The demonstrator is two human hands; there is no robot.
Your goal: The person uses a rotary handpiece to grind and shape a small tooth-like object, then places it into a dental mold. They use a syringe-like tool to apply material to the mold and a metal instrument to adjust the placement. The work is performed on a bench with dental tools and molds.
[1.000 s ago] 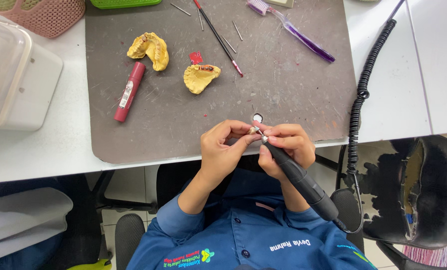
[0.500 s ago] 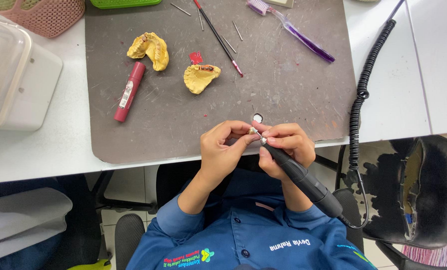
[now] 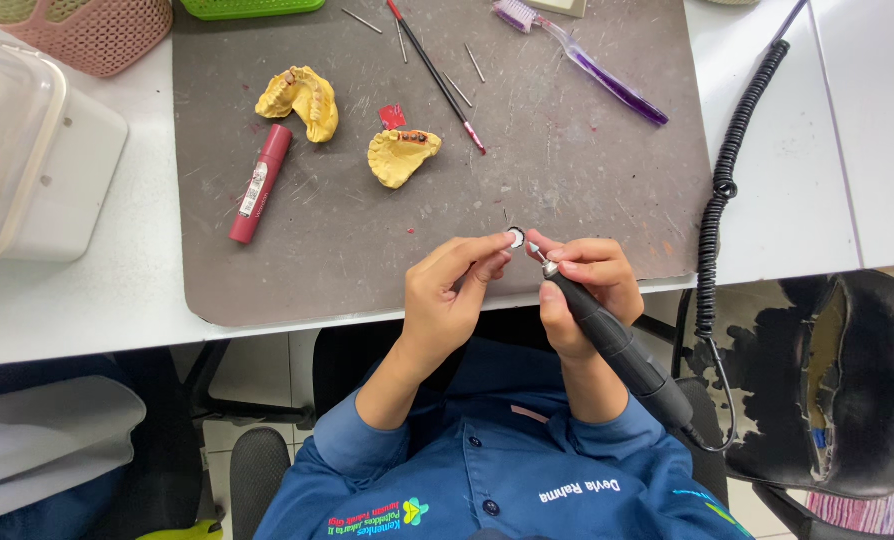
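My right hand (image 3: 587, 290) grips a black rotary handpiece (image 3: 617, 345), its metal tip pointing up-left at a small round disc (image 3: 515, 237). My left hand (image 3: 454, 295) pinches that disc between fingertips, just above the front edge of the grey work mat (image 3: 367, 240). Both hands meet close together over the mat's near edge. Two yellow dental casts (image 3: 300, 100) (image 3: 400, 155) lie farther back on the mat, with a small red wax piece (image 3: 392, 117) between them.
A red tube (image 3: 260, 184), a thin black-and-red tool (image 3: 435, 72), several metal pins and a purple toothbrush (image 3: 587, 65) lie on the mat. A clear plastic box (image 3: 17, 150) stands left, a pink basket (image 3: 87, 35) behind. A coiled black cable (image 3: 729, 180) hangs right, by a black chair (image 3: 837, 380).
My hands shifted very slightly; the left fingertips now hold the disc a little higher against the handpiece tip. Everything on the mat stays put.
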